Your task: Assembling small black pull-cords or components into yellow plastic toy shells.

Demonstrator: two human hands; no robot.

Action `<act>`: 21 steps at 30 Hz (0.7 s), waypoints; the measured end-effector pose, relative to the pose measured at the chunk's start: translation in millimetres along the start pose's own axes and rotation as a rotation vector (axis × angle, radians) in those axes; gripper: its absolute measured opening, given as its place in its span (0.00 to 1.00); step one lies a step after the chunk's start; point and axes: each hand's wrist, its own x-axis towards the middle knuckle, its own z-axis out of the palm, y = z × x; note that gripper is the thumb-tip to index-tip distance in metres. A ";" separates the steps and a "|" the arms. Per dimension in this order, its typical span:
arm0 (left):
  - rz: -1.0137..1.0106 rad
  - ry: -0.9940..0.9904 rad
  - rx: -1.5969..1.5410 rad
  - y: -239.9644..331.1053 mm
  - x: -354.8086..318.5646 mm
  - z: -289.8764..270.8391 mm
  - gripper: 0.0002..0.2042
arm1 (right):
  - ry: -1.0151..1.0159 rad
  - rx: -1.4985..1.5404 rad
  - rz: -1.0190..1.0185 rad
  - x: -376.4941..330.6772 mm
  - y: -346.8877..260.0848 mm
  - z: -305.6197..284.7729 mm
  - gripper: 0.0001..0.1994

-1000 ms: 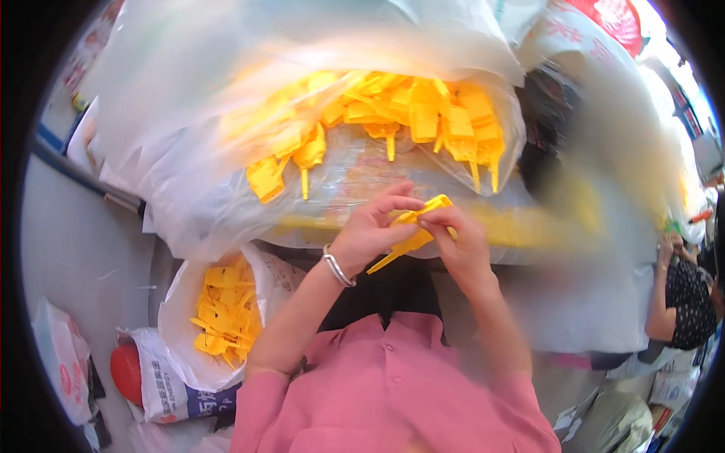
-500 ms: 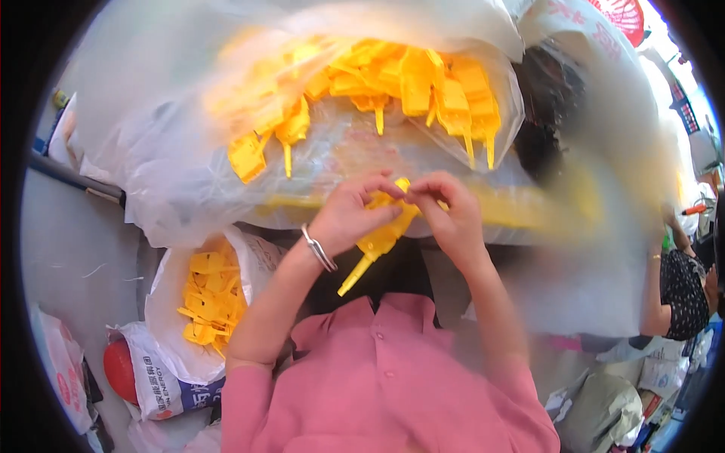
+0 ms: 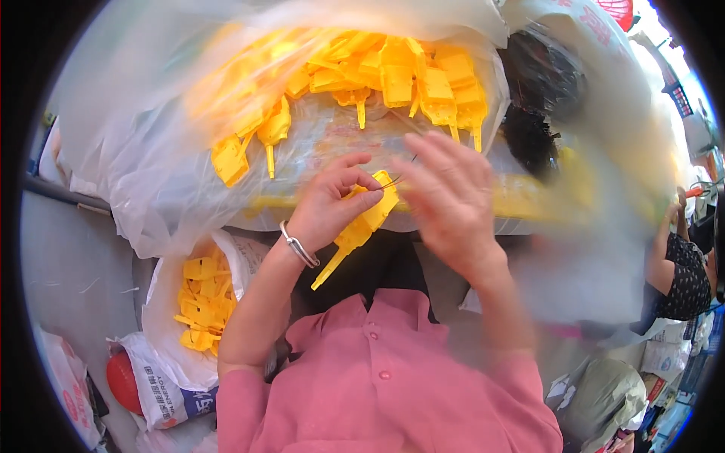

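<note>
Right hand [image 3: 451, 200] has come away from the yellow part [image 3: 368, 222] since the earlier frame, blurred, its fingers apparently spread. I see the left hand [image 3: 332, 202], nearer, pinching the part near its upper end at mid-frame, beside a dark strand [image 3: 390, 183]; the long axis slants toward lower left. Yellow pieces [image 3: 396, 79] spill from a translucent bag [image 3: 143, 151] across the upper frame; I see nothing blocking the right hand.

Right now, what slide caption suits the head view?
Left hand pinches a yellow part, with the right hand blurred beside it.
</note>
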 end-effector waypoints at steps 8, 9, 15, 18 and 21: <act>0.008 -0.006 -0.140 1.2 -0.5 0.4 0.04 | -0.164 -0.080 0.011 -15.2 9.7 16.0 0.09; 0.008 -0.010 -0.142 1.5 -0.6 0.9 0.04 | -0.126 -0.016 0.044 -15.2 9.9 17.1 0.08; 0.028 0.024 -0.082 -2.3 -0.8 3.2 0.05 | -0.085 0.397 0.322 -16.7 0.0 25.0 0.09; 0.057 0.039 0.011 -1.2 -1.7 2.9 0.05 | -0.127 0.402 0.203 -15.0 -2.3 21.1 0.10; 0.096 0.068 0.148 6.0 -4.0 4.8 0.05 | -0.095 0.351 0.213 -23.8 4.3 24.6 0.09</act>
